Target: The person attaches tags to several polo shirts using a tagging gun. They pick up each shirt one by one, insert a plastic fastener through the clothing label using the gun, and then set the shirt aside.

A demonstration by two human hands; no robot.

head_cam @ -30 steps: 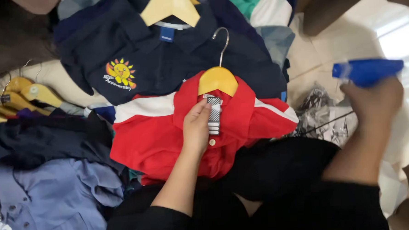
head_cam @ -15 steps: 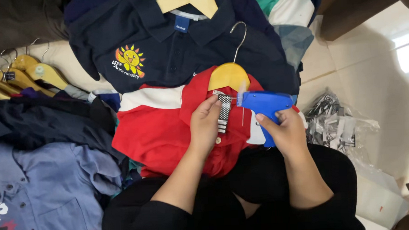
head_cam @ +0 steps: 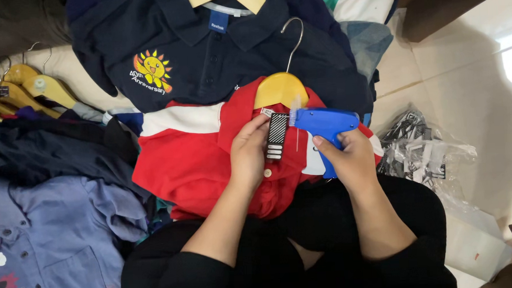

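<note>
A red polo shirt (head_cam: 188, 164) with a white stripe lies on my lap, hung on a yellow wooden hanger (head_cam: 280, 86). My left hand (head_cam: 249, 153) pinches a black-and-white striped paper tag (head_cam: 276, 136) against the shirt's collar. My right hand (head_cam: 348, 157) grips a blue tagging gun (head_cam: 324, 125), its needle end touching the tag's top edge beside the hanger.
A navy polo with a sun emblem (head_cam: 206, 54) lies beyond the red shirt. Dark and blue shirts (head_cam: 57, 210) pile at the left, with several wooden hangers (head_cam: 26, 88) behind them. A clear bag of striped tags (head_cam: 420, 148) sits on the tiled floor at the right.
My right hand brought the blue tagging gun from the far right in to the collar. It now meets the tag held by my left hand.
</note>
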